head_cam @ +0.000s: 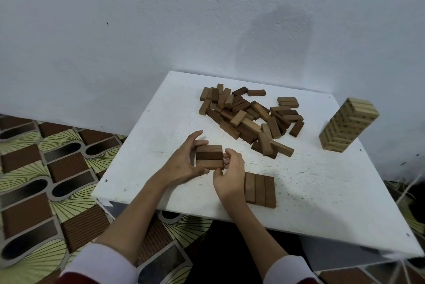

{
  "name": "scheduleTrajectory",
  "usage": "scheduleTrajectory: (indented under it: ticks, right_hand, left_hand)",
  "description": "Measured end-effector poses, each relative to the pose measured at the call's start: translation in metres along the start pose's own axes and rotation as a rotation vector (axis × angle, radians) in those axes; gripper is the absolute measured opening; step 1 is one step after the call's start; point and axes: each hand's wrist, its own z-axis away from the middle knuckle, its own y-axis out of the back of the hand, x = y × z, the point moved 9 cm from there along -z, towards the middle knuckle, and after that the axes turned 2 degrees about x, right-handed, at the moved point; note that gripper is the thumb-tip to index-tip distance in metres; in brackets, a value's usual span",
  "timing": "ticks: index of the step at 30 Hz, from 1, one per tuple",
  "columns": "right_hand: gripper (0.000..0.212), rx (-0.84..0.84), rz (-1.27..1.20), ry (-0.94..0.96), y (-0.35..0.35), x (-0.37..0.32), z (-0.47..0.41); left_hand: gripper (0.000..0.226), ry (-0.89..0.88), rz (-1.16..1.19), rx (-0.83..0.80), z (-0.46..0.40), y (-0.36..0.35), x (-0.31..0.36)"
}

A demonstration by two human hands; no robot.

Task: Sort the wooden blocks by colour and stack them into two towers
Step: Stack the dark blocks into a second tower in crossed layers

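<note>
No legible writing is seen; dark marks on the pale tower [348, 125] at 3 o'clock can't be read. A scuffed white table [310, 191] is set against a bluish wall [138, 31], w/ patterned flooring [46, 168] at 8 o'clock. A three-block layer [209, 157] at centre is gripped by the left hand [184, 162] and right hand [228, 173], fingers curled at its ends. A second layer [259, 189] lies just beside at 5 o'clock; the loose pile [248, 118] at 1 o'clock.
</note>
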Motion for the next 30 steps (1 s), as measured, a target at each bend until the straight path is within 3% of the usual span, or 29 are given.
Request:
scheduleTrajectory:
  ticks: [12, 17, 21, 24, 30]
  right_hand:
    - [0.053, -0.075, 0.093, 0.029, -0.005, -0.01, 0.004]
    - [0.068, -0.15, 0.056, 0.083, 0.022, -0.033, -0.003]
    - [0.086, -0.351, 0.107, 0.137, 0.059, -0.032, -0.006]
    - [0.087, -0.45, 0.167, 0.137, 0.083, -0.007, -0.003]
    - [0.087, -0.47, 0.284, 0.12, 0.104, 0.027, 0.009]
  left_hand:
    - [0.103, 0.056, 0.02, 0.02, -0.001, 0.004, 0.002]
    - [0.105, 0.075, 0.117, 0.034, 0.002, -0.001, 0.021]
    - [0.109, -0.002, 0.123, -0.051, 0.004, -0.031, 0.052]
    - [0.106, -0.042, 0.1, -0.141, 0.006, -0.061, 0.069]
    - [0.105, -0.071, 0.053, -0.222, 0.019, -0.099, 0.076]
